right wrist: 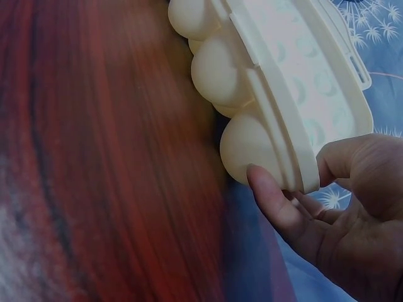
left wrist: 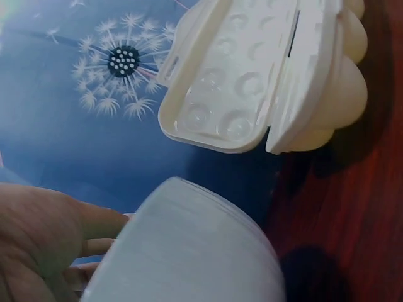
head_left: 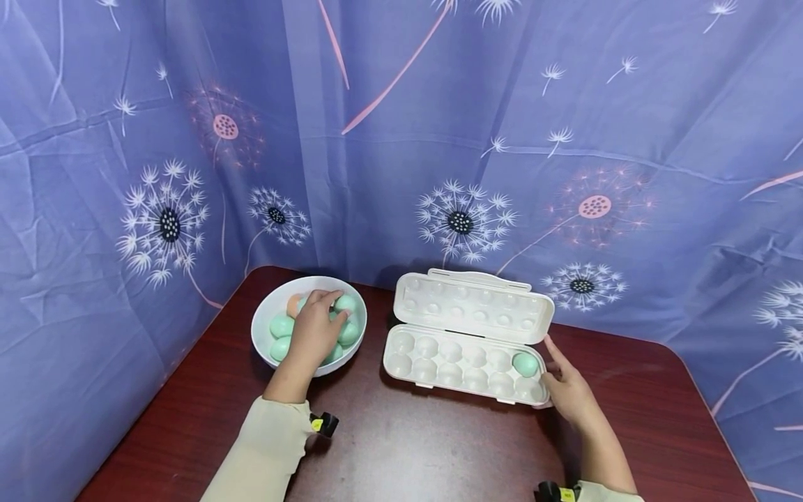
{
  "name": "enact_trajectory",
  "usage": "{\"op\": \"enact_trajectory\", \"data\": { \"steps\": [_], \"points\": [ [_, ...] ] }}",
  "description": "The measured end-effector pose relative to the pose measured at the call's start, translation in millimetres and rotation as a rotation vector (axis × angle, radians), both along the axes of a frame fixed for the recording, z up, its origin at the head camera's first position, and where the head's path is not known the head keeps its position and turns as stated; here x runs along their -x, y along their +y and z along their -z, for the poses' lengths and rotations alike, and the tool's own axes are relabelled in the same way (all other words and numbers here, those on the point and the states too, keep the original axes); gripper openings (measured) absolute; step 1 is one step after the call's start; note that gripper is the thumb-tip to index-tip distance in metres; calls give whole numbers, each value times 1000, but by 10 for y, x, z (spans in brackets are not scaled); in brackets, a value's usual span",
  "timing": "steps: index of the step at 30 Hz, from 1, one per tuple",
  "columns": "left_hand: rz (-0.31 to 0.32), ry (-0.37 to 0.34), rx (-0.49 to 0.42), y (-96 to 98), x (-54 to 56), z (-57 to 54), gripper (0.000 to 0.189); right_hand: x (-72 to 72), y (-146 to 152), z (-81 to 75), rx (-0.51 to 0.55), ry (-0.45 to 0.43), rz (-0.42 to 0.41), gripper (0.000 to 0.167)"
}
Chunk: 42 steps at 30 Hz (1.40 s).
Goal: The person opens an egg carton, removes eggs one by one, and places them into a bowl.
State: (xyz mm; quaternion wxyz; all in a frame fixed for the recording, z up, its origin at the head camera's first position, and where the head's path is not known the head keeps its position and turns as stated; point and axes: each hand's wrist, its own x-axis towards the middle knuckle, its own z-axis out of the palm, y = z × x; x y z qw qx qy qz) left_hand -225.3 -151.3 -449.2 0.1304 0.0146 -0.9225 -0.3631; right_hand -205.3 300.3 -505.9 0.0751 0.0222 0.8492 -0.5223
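In the head view, my left hand [head_left: 316, 328] reaches into a white bowl [head_left: 258, 333] of several pale green eggs [head_left: 282, 325]. Its thumb and forefinger lie on either side of one green egg [head_left: 346, 303]; whether they pinch it cannot be told. The left wrist view has the bowl wall [left wrist: 189, 251] hiding those fingertips. My right hand [head_left: 571, 392] grips the right end of a white plastic egg box [head_left: 461, 394], thumb against an end cup [right wrist: 242, 148]. The box's lid [head_left: 470, 307] stands raised, and one green egg [head_left: 525, 364] sits in the back row's rightmost cup.
An orange-brown egg [head_left: 293, 305] lies among the green ones in the bowl. Bowl and box stand side by side towards the back of a dark red wooden table [head_left: 426, 446]. Blue dandelion-print cloth [head_left: 376, 195] hangs behind and at both sides.
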Motion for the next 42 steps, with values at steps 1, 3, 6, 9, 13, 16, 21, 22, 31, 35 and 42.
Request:
{"op": "enact_trajectory", "data": {
  "steps": [1, 3, 6, 9, 13, 16, 21, 22, 31, 35, 42],
  "points": [
    [-2, 3, 6, -2, 6, 14, 46, -2, 0, -2, 0, -1, -3, 74],
    [-5, 8, 15, -4, 15, 41, 45, -1, 2, -1, 5, -6, -7, 74],
    [-6, 10, 22, 0, 23, 71, 44, 0, 6, 3, 10, -11, -18, 73],
    [-4, -8, 23, 8, 31, 93, 43, 2, 8, 7, 11, -16, -19, 73],
    [3, -19, 37, 22, 42, 126, 44, 1, 10, 9, 15, -26, -7, 73],
    [5, -8, 48, 36, 43, 144, 43, 1, 11, 12, 22, -28, -4, 73],
    [1, 10, 66, 53, 41, 167, 43, -2, 5, 12, 22, -23, -4, 72],
    [1, 12, 71, 56, 42, 172, 43, -1, 3, 12, 22, -22, -3, 72],
    [1, 15, 64, 72, 56, 196, 41, -3, 2, 8, 34, -12, -8, 72],
    [-7, 15, 73, 73, 53, 199, 41, 3, 2, 4, 25, -9, -8, 72],
    [-23, 32, 62, 79, 50, 199, 42, -3, -5, -4, 19, -9, -8, 72]
  ]
}}
